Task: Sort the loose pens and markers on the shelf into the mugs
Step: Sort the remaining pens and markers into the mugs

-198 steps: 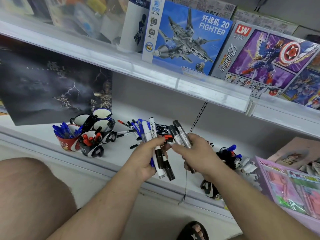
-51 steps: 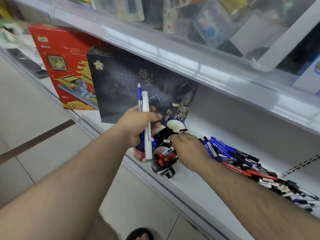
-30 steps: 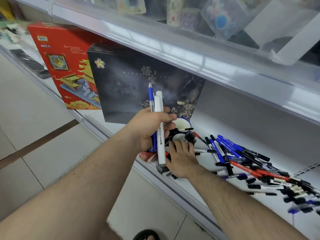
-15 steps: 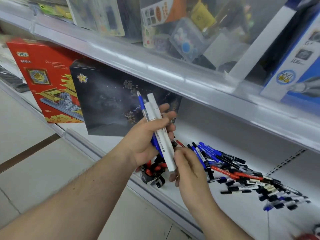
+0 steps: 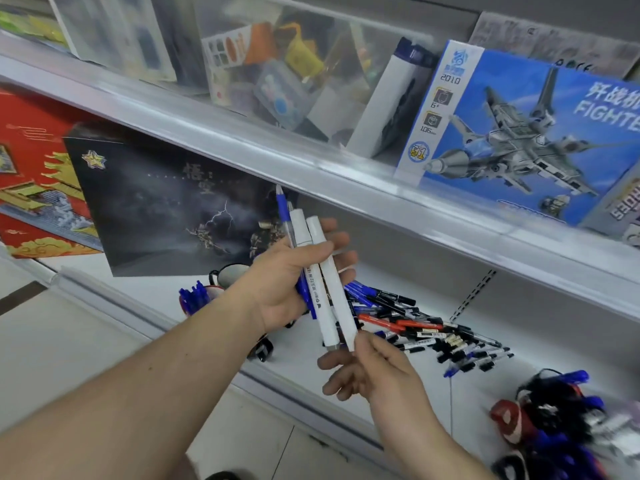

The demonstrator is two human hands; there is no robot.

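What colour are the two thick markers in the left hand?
White markers, in the left hand; head view.

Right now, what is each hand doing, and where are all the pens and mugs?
Left hand: grips two white markers and a blue pen.
White markers: held tilted.
Blue pen: held, tip up.
Right hand: pinches the lower end of one white marker.
Loose pens: lying in a pile on the shelf.
Red mug: upright, blue pens inside.

White markers (image 5: 330,289): smooth matt plastic barrels. Shelf (image 5: 311,368): smooth white surface, slight sheen; clear glossy plastic strip (image 5: 242,147) along upper shelf edge. Fighter box (image 5: 519,133): glossy printed card. Dark box (image 5: 156,202): matt print.
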